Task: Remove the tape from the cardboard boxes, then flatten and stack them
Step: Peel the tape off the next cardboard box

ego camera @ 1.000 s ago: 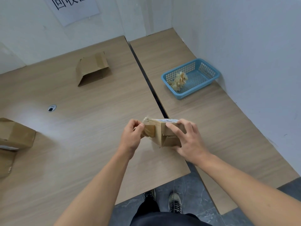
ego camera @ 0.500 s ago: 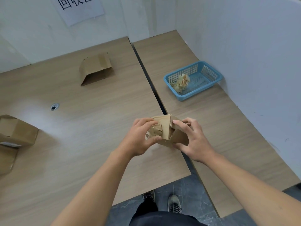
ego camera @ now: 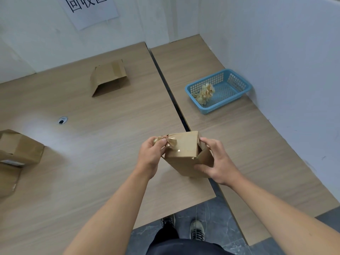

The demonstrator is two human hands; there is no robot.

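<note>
I hold a small brown cardboard box (ego camera: 184,153) above the near edge of the left table. My right hand (ego camera: 213,162) grips its right end, where a flap stands open. My left hand (ego camera: 150,153) pinches a crumpled strip of clear brown tape (ego camera: 170,142) that still clings to the box's upper left corner. A flattened box (ego camera: 108,76) lies at the back of the left table. Another closed box (ego camera: 20,148) sits at the left edge, on top of flat cardboard (ego camera: 7,179).
A blue plastic basket (ego camera: 237,85) holding a wad of peeled tape (ego camera: 205,92) stands on the right table near the white wall. A dark gap (ego camera: 165,78) runs between the two tables. A cable hole (ego camera: 62,120) marks the left table. My feet show below.
The box has been turned so a long side faces up. My left hand has pulled tape off toward the left and now pinches it crumpled at the box's corner.
</note>
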